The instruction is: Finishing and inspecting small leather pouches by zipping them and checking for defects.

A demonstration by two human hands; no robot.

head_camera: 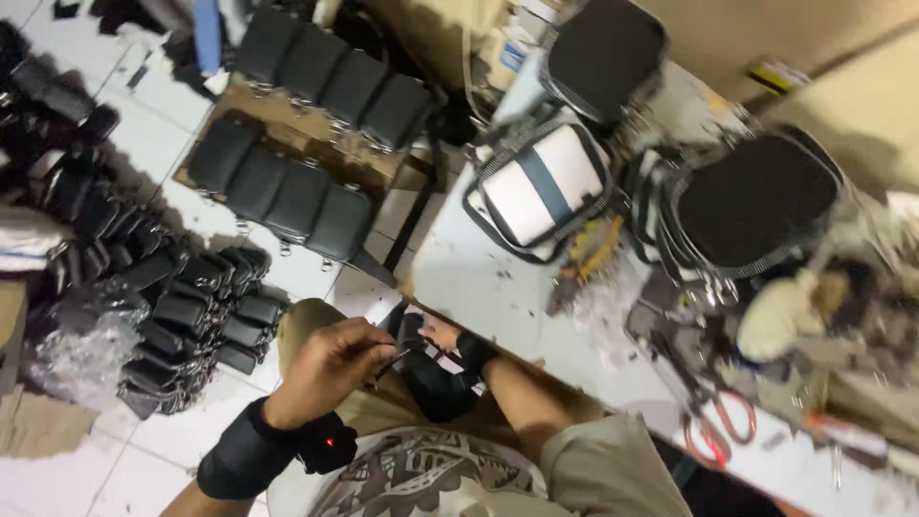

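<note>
Both hands — left hand (330, 369), right hand (442, 335) — grip a black pouch (431, 383).

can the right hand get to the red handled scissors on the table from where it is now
Probably not at once. The right hand is busy on a small black pouch in the lap, below the table edge. The red-handled scissors lie uncovered on top, off to the side, so it would need to let go first.

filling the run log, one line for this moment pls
left hand pinching thin tool | right hand holding black pouch on lap | scissors on table
</note>
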